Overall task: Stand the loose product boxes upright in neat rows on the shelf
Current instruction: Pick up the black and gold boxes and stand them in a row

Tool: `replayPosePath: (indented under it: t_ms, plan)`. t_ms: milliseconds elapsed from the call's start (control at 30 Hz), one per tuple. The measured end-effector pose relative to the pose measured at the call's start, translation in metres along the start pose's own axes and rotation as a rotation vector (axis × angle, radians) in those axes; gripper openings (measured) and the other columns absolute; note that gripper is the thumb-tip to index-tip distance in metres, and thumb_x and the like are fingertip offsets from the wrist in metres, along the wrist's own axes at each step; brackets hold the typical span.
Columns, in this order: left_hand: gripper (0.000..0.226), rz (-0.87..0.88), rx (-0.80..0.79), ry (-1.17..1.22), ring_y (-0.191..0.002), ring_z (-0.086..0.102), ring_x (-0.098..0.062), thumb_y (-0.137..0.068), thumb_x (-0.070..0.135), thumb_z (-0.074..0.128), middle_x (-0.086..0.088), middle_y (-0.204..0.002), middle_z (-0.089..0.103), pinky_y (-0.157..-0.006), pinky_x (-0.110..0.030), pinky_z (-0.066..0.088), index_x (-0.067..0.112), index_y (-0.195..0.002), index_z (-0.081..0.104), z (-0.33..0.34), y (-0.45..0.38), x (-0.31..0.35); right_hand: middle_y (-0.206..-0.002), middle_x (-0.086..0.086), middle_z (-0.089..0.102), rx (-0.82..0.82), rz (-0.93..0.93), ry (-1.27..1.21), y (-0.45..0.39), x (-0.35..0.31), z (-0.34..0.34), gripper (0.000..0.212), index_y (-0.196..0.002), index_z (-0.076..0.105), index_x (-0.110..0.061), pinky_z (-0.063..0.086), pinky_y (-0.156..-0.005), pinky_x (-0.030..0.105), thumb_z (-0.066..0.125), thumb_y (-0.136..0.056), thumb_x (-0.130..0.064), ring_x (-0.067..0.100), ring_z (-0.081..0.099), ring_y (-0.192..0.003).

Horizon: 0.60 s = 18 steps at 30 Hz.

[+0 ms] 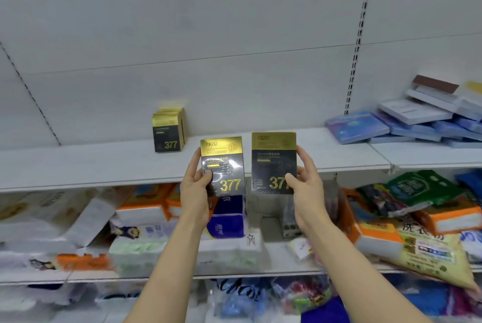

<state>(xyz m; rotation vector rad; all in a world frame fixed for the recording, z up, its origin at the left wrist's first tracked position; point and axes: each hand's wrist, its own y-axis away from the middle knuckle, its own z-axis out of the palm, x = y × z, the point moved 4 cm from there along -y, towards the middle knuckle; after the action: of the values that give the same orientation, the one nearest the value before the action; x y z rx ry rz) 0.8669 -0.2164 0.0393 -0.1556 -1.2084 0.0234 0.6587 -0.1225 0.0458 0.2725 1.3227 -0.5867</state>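
Observation:
I hold two black-and-gold boxes marked "377" upright in front of the white shelf [104, 166]. My left hand [194, 189] grips the left box [224, 163] by its left edge, thumb on its face. My right hand [307, 187] grips the right box [272, 158] by its right edge, thumb over the number. Both boxes hang level with the shelf's front lip. Farther back on the shelf, to the left, a short row of the same boxes [168, 129] stands upright against the back panel.
A loose heap of flat blue and white boxes [407, 124] lies at the right of the shelf. Below, the lower shelf [156, 274] is crowded with tissue packs [140, 252], orange boxes and a yellow bag [427, 249].

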Motion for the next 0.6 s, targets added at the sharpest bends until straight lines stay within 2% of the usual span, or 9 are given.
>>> replayPosePath:
  t_ms: [67, 233, 300, 400, 433, 533, 600]
  plan:
    - [0.054, 0.009, 0.027, -0.005, -0.109, 0.068, -0.015, -0.102, 0.0, 0.043, 0.002, -0.124, 0.069, -0.078, -0.032, 0.06, 0.035, -0.142, 0.05, -0.014, -0.009, 0.004, -0.114, 0.005, 0.065, -0.017, 0.001, 0.009, -0.003, 0.002, 0.015, 0.064, -0.135, 0.049, -0.044, 0.053, -0.095, 0.046, 0.045, -0.096, 0.007, 0.022, 0.061, -0.109]
    - [0.05, 0.042, 0.119, -0.08, -0.112, 0.066, -0.015, -0.102, 0.005, 0.046, 0.001, -0.124, 0.069, -0.083, -0.03, 0.057, 0.033, -0.143, 0.048, -0.045, -0.031, 0.009, -0.117, 0.005, 0.064, -0.086, -0.005, 0.012, -0.021, 0.01, 0.046, 0.062, -0.136, 0.047, -0.043, 0.058, -0.073, 0.026, 0.047, -0.097, 0.004, 0.018, 0.063, -0.109]
    - [0.047, 0.051, 0.16, -0.089, -0.111, 0.066, -0.015, -0.102, 0.005, 0.046, 0.0, -0.123, 0.068, -0.085, -0.032, 0.056, 0.031, -0.142, 0.049, -0.059, -0.041, 0.014, -0.119, 0.004, 0.063, -0.116, -0.01, 0.011, -0.028, 0.014, 0.059, 0.059, -0.138, 0.046, -0.041, 0.058, -0.07, 0.024, 0.048, -0.098, 0.001, 0.017, 0.062, -0.111]
    - [0.046, 0.061, 0.205, -0.091, -0.113, 0.065, -0.018, -0.103, 0.004, 0.045, 0.0, -0.122, 0.069, -0.093, -0.04, 0.054, 0.031, -0.141, 0.049, -0.084, -0.058, 0.018, -0.123, -0.001, 0.062, -0.142, -0.01, 0.03, -0.036, 0.021, 0.077, 0.055, -0.137, 0.046, -0.042, 0.058, -0.073, 0.028, 0.05, -0.098, -0.003, 0.016, 0.059, -0.113]
    - [0.046, 0.058, 0.219, -0.101, -0.113, 0.065, -0.019, -0.103, 0.004, 0.044, -0.001, -0.123, 0.068, -0.091, -0.04, 0.055, 0.03, -0.141, 0.049, -0.092, -0.063, 0.019, -0.123, -0.001, 0.062, -0.141, 0.0, 0.036, -0.039, 0.025, 0.081, 0.054, -0.137, 0.046, -0.041, 0.058, -0.073, 0.028, 0.05, -0.098, -0.004, 0.015, 0.059, -0.113]
    - [0.045, 0.042, 0.246, -0.108, -0.106, 0.067, -0.017, -0.103, 0.005, 0.045, -0.001, -0.121, 0.068, -0.075, -0.029, 0.056, 0.029, -0.14, 0.049, -0.114, -0.083, 0.027, -0.122, -0.002, 0.062, -0.134, 0.031, 0.041, -0.045, 0.033, 0.099, 0.048, -0.136, 0.048, -0.036, 0.053, -0.066, 0.022, 0.05, -0.099, -0.006, 0.014, 0.059, -0.111]
    - [0.045, 0.034, 0.247, -0.105, -0.101, 0.068, -0.018, -0.102, 0.002, 0.044, -0.005, -0.12, 0.067, -0.071, -0.028, 0.056, 0.025, -0.141, 0.048, -0.126, -0.103, 0.032, -0.122, -0.002, 0.061, -0.134, 0.035, 0.06, -0.052, 0.036, 0.113, 0.045, -0.134, 0.05, -0.035, 0.054, -0.067, 0.024, 0.05, -0.099, -0.007, 0.014, 0.059, -0.109]
